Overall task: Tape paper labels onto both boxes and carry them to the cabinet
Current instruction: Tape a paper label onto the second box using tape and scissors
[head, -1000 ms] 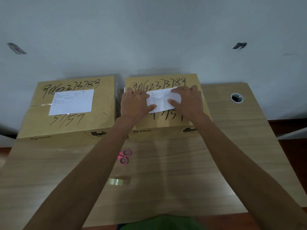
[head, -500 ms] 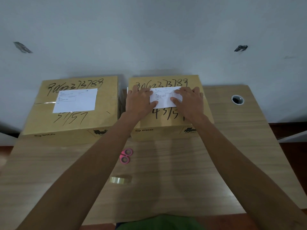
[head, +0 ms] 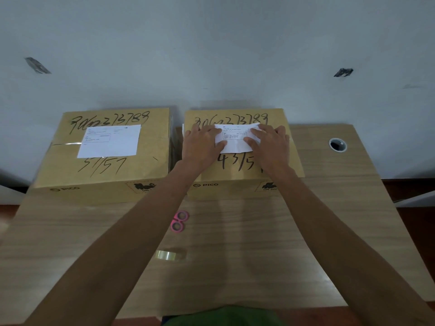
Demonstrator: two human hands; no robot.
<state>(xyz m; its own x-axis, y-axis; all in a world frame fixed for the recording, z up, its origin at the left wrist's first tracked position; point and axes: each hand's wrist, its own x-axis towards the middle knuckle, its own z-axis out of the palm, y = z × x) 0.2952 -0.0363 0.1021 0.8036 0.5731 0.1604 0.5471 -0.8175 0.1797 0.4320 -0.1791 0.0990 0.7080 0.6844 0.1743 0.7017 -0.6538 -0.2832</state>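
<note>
On right box (head: 237, 170): flat fingers (head: 257, 131) pressing label (head: 235, 143)

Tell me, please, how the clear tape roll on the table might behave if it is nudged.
The clear tape roll looks thin and probably light, so it would likely slide easily on the smooth table. It seems to lie flat, so rolling looks unlikely unless it is tipped onto its edge.

pink scissors (head: 179, 221) on wooden table (head: 306, 243)

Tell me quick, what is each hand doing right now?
Left hand: open, fingers flat, pressing the white paper label onto the right brown cardboard box.
Right hand: open, pressing that label too.
</note>
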